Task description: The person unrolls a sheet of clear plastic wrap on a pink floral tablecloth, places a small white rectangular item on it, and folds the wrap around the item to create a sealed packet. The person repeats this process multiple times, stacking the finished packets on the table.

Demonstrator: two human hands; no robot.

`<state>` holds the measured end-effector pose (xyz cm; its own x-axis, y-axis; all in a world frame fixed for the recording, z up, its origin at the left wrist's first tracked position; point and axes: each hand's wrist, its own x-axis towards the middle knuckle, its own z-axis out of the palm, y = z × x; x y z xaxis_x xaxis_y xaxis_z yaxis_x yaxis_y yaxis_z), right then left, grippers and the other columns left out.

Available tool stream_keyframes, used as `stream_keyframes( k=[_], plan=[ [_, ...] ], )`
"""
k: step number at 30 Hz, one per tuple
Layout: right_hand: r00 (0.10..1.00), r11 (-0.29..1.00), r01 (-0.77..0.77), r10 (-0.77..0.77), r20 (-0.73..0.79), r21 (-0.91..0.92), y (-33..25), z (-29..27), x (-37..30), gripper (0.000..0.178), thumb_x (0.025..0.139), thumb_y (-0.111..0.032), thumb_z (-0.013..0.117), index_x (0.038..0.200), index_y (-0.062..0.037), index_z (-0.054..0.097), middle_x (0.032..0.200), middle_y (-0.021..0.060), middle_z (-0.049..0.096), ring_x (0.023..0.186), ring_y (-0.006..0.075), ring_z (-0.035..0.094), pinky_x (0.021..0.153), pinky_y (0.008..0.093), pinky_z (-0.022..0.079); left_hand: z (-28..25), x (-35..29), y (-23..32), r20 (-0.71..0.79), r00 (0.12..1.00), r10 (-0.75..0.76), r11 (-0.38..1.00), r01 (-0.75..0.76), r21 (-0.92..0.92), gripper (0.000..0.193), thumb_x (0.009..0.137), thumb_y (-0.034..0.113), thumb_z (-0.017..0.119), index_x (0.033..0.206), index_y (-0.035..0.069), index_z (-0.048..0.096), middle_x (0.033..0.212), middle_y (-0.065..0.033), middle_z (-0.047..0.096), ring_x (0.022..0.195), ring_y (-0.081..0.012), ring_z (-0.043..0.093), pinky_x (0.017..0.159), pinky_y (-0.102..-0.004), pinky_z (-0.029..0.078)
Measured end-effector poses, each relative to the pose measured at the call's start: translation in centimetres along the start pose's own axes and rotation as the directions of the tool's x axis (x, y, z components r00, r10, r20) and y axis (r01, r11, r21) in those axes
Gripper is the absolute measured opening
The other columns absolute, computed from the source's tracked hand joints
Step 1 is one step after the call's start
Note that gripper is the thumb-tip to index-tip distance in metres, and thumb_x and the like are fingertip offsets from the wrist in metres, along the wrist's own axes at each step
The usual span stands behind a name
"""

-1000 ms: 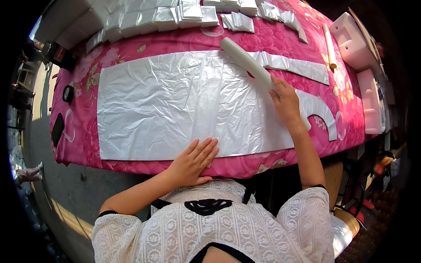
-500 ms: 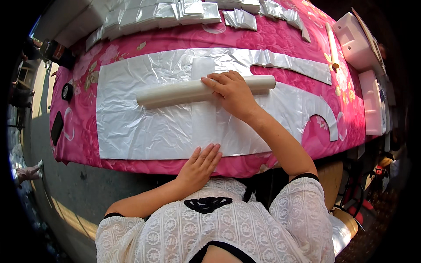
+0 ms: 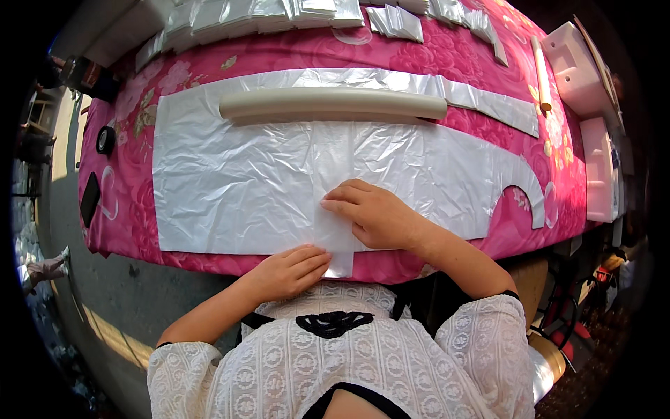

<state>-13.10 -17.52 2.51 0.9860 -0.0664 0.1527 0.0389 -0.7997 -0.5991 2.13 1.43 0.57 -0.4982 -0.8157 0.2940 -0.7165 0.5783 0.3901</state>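
See a large white plastic bag (image 3: 237,181) lying flat and creased on the surface (image 3: 391,52), over a pink flowered cloth (image 3: 279,49), with two strap-like handles (image 3: 527,188) at the bag's right end. Have the left hand (image 3: 289,271) palm down at the bag's near edge, fingers (image 3: 308,260) side by side and lightly bent, thumb hidden; cannot tell about any pinch there. Have the right hand (image 3: 377,218) just inside the same edge, over the bag's middle, fingers bunched close, tips down on the plastic; again cannot tell for sure about a pinch. Notice a narrow pale strip (image 3: 340,265) running crosswise over the bag's middle and poking out past the near edge, beside the left fingertips. Find a pale grey roll (image 3: 335,103) laid along the far part of the bag, well apart from both hands. Beyond the bag's far edge, see stacks of folded white packets (image 3: 262,14). Left of the bag, see a dark phone-like slab (image 3: 90,200), a black ring (image 3: 105,140) and, farther off, a dark container (image 3: 91,78). Right of the bag, past the handles, see a slim tan tube (image 3: 541,73) and white foam boxes (image 3: 597,167)
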Motion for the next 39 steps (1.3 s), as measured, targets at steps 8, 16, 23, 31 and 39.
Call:
stream_keyframes(
  k=[8, 16, 23, 31, 39],
  plan=[
    [0.994, 1.000, -0.006, 0.008, -0.111, 0.015, -0.6, 1.3, -1.0, 0.046, 0.063, 0.000, 0.059, 0.109, 0.0011, 0.055, 0.116, 0.0119, 0.054, 0.109, 0.0283, 0.049, 0.093, 0.0344, 0.041, -1.3, 1.1, -0.8, -0.289, 0.955, -0.067, 0.965, -0.011, -0.260, 0.022, 0.069, 0.007, 0.064, 0.089, 0.001, 0.056, 0.105, -0.0131, 0.061, 0.098, -0.0277, 0.060, 0.086, -0.0380, 0.050],
    [0.964, 0.990, -0.104, 0.075, -0.256, -0.101, 0.4, 2.0, -1.9, 0.041, 0.064, 0.000, 0.063, 0.105, -0.0081, 0.062, 0.106, 0.0066, 0.060, 0.097, 0.0254, 0.057, 0.079, 0.0346, 0.049, -3.1, 3.4, -2.7, 0.099, 0.943, -0.318, 0.948, 0.318, 0.008, 0.085, 0.060, 0.043, 0.066, 0.128, -0.001, 0.042, 0.131, -0.0145, 0.046, 0.119, -0.0277, 0.046, 0.101, -0.0417, 0.032],
    [0.795, 0.805, -0.490, 0.570, -0.208, 0.334, 0.6, 0.4, 0.1, 0.017, 0.080, -0.014, 0.059, 0.088, -0.0004, 0.066, 0.070, 0.0082, 0.064, 0.062, 0.0247, 0.061, 0.062, 0.0327, 0.049, -2.5, 4.0, -4.6, -0.033, 0.772, -0.635, 0.547, 0.419, -0.725, 0.091, 0.075, 0.068, 0.050, 0.134, 0.000, 0.034, 0.115, -0.0149, 0.057, 0.106, -0.0308, 0.055, 0.095, -0.0360, 0.037],
    [0.594, 0.423, -0.731, 0.781, 0.193, 0.535, 2.1, -2.1, 2.7, 0.027, 0.084, -0.018, 0.055, 0.072, 0.0052, 0.063, 0.058, 0.0093, 0.061, 0.052, 0.0161, 0.062, 0.053, 0.0292, 0.048, -0.8, 5.7, -3.4, -0.211, 0.861, -0.462, 0.884, 0.466, -0.035, 0.071, 0.084, 0.033, 0.054, 0.138, -0.003, 0.025, 0.142, -0.0221, 0.027, 0.131, -0.0345, 0.030, 0.106, -0.0431, 0.025],
    [0.738, 0.786, -0.608, 0.611, -0.286, 0.111, 0.4, -0.7, 2.0, 0.034, 0.073, -0.019, 0.071, 0.100, -0.0011, 0.060, 0.085, 0.0119, 0.063, 0.083, 0.0185, 0.061, 0.071, 0.0298, 0.048, 1.4, 6.1, -3.0, -0.069, 0.809, -0.583, 0.787, 0.584, 0.198, 0.076, 0.078, 0.031, 0.061, 0.135, -0.006, 0.028, 0.142, -0.0216, 0.026, 0.132, -0.0328, 0.026, 0.108, -0.0429, 0.021]
  ],
)
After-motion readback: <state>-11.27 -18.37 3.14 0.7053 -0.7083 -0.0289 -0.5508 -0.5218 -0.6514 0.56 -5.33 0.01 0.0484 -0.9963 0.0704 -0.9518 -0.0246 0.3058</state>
